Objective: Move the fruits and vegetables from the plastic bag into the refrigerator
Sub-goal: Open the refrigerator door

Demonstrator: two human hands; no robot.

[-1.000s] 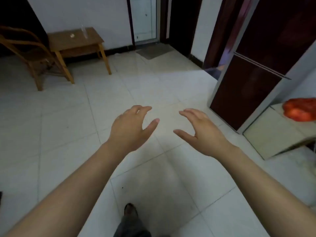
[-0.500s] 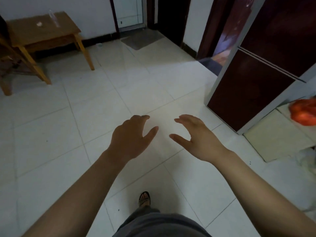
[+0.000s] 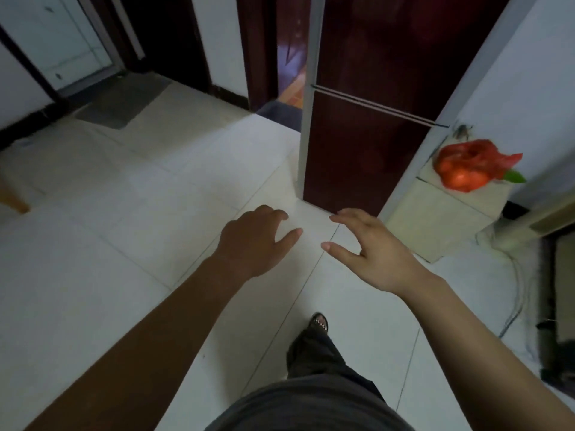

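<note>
A dark red refrigerator (image 3: 361, 141) with two closed doors stands ahead on the right. Just right of it, a red plastic bag (image 3: 466, 166) bulging with produce sits on a low cream cabinet (image 3: 435, 222); a green leaf pokes out at the bag's right. My left hand (image 3: 255, 241) and my right hand (image 3: 370, 247) are stretched out in front of me above the floor, fingers loosely spread, holding nothing. Both are short of the refrigerator and the bag.
White tiled floor (image 3: 140, 237) spreads to the left and ahead. A grey doormat (image 3: 121, 101) lies by a far doorway. A dark opening sits left of the refrigerator. Cables and a dark object (image 3: 553, 306) lie at the right edge. My foot (image 3: 319, 325) is stepping forward.
I have walked and turned toward the refrigerator; it and the red bag are now nearer and more central. The wooden table has slid out of view. Both hands stay empty and spread.
</note>
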